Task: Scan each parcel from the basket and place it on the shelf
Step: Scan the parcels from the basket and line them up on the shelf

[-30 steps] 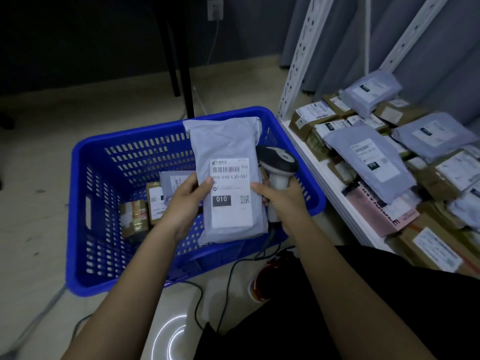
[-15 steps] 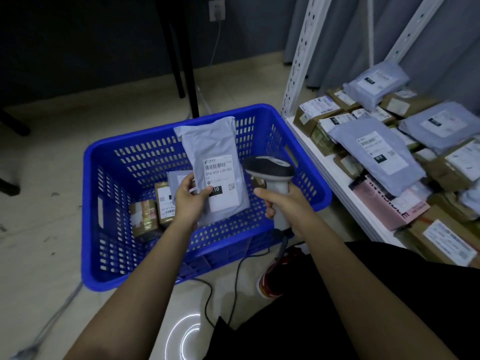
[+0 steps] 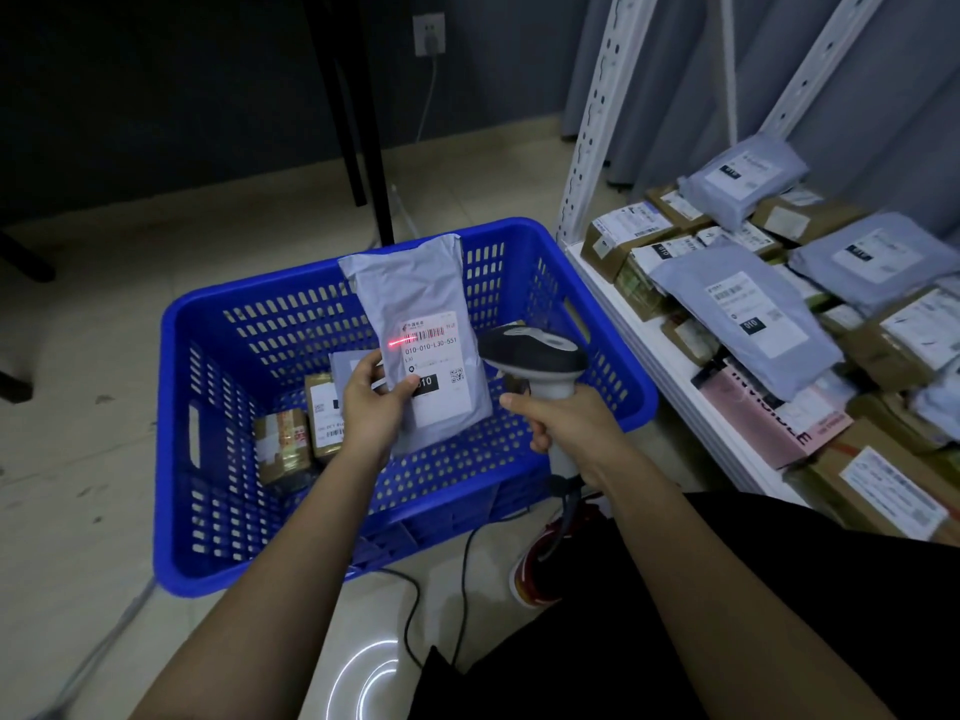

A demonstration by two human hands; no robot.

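Two grips busy | my left hand (image 3: 375, 402) pinches grey plastic mailer parcel (image 3: 415, 324) upright over blue slatted basket (image 3: 249, 324) | my right hand (image 3: 561, 423) clamps grey handheld scanner (image 3: 535, 361), right of parcel | white metal shelf (image 3: 623, 314) further right.

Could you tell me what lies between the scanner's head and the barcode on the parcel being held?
In the head view nothing solid: only open air above the blue basket separates the scanner from the grey parcel, whose barcode catches a red scan line.
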